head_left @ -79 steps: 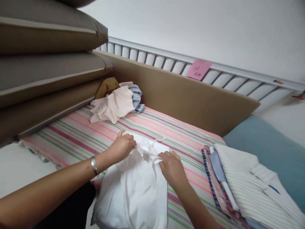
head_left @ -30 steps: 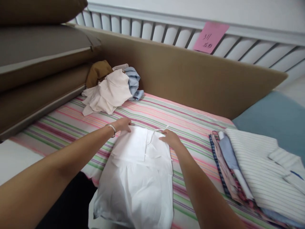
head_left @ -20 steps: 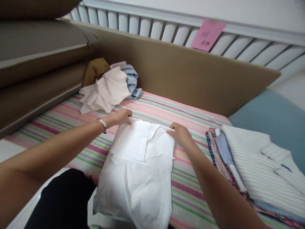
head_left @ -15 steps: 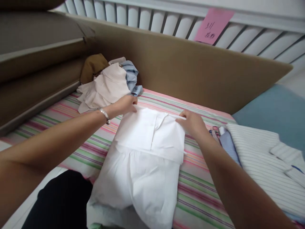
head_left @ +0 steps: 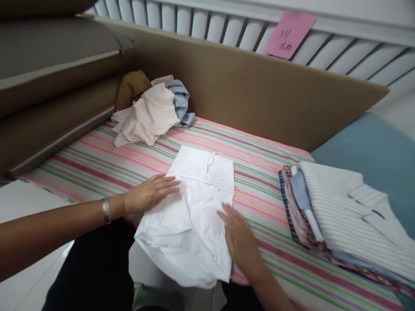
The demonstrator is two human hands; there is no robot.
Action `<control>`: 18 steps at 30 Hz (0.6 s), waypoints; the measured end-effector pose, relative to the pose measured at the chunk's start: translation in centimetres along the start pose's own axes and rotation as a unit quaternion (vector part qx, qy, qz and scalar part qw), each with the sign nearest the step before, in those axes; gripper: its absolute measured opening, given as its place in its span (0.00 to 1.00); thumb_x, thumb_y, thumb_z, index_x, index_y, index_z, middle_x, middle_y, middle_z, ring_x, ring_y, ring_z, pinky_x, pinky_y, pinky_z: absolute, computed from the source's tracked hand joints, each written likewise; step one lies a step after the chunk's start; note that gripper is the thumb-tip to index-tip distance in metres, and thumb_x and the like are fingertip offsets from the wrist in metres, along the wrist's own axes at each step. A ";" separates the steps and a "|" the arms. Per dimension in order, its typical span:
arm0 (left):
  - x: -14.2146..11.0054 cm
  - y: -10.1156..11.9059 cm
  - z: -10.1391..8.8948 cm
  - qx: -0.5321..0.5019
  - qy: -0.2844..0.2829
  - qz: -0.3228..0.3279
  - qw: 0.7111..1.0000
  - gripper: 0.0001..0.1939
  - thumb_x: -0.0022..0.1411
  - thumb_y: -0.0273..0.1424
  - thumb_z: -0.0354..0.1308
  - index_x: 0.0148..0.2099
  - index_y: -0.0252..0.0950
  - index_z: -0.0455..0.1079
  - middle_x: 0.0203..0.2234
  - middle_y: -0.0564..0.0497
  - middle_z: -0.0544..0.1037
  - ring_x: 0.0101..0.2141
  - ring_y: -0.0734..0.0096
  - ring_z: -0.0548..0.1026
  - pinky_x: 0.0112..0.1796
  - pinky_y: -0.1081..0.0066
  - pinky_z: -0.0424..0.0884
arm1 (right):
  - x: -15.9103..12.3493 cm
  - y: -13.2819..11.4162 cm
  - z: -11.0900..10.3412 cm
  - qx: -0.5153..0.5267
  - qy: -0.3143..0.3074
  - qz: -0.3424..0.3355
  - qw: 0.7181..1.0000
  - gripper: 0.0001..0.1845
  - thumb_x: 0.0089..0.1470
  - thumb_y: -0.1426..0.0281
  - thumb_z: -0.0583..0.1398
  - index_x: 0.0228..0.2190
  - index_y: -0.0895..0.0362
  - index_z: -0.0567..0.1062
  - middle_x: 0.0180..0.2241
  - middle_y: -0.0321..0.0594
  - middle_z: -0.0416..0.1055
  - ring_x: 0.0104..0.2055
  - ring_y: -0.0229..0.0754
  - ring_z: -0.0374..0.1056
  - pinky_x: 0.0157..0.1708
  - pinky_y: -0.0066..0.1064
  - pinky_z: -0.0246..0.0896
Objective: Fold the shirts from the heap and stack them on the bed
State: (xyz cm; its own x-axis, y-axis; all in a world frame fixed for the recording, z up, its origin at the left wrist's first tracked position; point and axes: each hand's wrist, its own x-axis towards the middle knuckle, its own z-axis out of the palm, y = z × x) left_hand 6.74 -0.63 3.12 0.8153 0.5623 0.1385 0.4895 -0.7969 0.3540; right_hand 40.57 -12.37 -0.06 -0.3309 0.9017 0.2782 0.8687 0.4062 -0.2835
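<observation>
A white garment (head_left: 204,207), partly folded, lies before me, its far end turned over in a flat panel and its near end hanging at the edge of the striped sheet (head_left: 129,166). My left hand (head_left: 151,193), with a silver bracelet on the wrist, rests at the garment's left side, fingers stretched out. On the right side, my right hand (head_left: 238,233) has its fingers spread at the cloth's edge. Neither hand grips the fabric.
Crumpled clothes (head_left: 152,110) in cream, brown and light blue lie at the back left. Folded clothes (head_left: 340,207) are stacked at the right, a striped shirt on top. A cardboard panel (head_left: 253,90) stands along the back, with a pink note (head_left: 288,36) above it.
Both hands have let go of the garment's far edge and come back toward me, one along each side. The garment's near part has been drawn up slightly and now bunches near the sheet's edge.
</observation>
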 end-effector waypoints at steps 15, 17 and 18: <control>-7.8 2.3 5.4 0.024 -0.037 0.022 0.999 0.40 0.53 0.21 0.52 0.65 0.50 0.48 0.64 0.49 0.52 0.63 0.55 0.47 0.59 0.48 0.41 | -7.4 -4.1 3.1 -0.120 0.006 -0.085 0.989 0.43 0.40 0.87 0.50 0.59 0.53 0.58 0.63 0.45 0.49 0.66 0.47 0.41 0.59 0.49 0.49; -7.6 2.6 5.4 0.013 -0.025 0.006 1.000 0.36 0.54 0.25 0.54 0.64 0.50 0.52 0.63 0.49 0.54 0.63 0.54 0.49 0.59 0.49 0.41 | -7.0 -3.9 3.2 -0.110 0.010 -0.090 0.990 0.41 0.40 0.87 0.49 0.56 0.52 0.62 0.62 0.45 0.52 0.65 0.47 0.45 0.58 0.48 0.52; -7.5 2.8 5.2 0.005 -0.022 -0.004 1.000 0.34 0.55 0.27 0.55 0.63 0.51 0.54 0.63 0.50 0.56 0.62 0.54 0.50 0.59 0.49 0.42 | -6.8 -3.9 3.1 -0.103 0.007 -0.090 0.991 0.40 0.40 0.86 0.49 0.55 0.52 0.64 0.61 0.45 0.54 0.64 0.47 0.47 0.57 0.48 0.53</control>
State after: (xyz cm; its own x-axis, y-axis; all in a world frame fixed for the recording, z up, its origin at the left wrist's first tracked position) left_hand 3.62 -8.20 -1.78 0.8236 0.5591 0.0954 0.4995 -0.7946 0.3450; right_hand 38.35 -19.64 -3.70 -0.4827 0.8148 0.3211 0.8536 0.5197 -0.0356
